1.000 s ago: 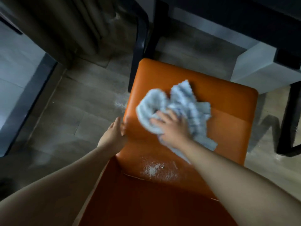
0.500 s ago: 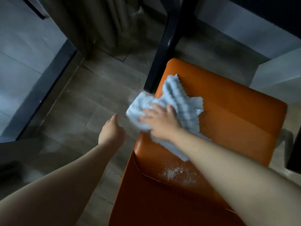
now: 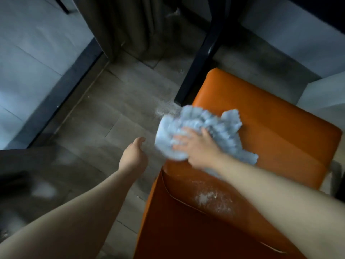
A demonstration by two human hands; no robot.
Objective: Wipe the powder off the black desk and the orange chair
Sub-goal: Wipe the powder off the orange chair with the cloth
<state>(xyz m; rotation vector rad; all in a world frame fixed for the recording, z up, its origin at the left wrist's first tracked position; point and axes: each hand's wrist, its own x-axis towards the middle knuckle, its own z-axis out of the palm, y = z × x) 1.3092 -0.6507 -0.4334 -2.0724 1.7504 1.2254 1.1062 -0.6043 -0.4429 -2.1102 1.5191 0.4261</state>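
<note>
The orange chair (image 3: 276, 116) fills the right half of the view, its seat facing me. My right hand (image 3: 196, 148) presses a crumpled light-blue cloth (image 3: 197, 126) flat against the seat's left edge, fingers spread over it. Part of the cloth hangs out past that edge. A patch of white powder (image 3: 207, 198) lies on the seat close to the backrest seam, below my right forearm. My left hand (image 3: 133, 156) hovers over the floor just left of the chair, fingers loosely curled, holding nothing. The desk top is out of view.
A black desk leg (image 3: 201, 58) stands right behind the chair's far left corner. White powder (image 3: 166, 109) is scattered on the grey wood floor beside that leg. A curtain (image 3: 127, 25) hangs at the back, a pale wall (image 3: 33, 58) at left and a white block (image 3: 324, 94) at right.
My right hand has swept the cloth leftward across the seat to its left edge. My left hand came off the chair's side and now hovers over the floor. The view shifted left.
</note>
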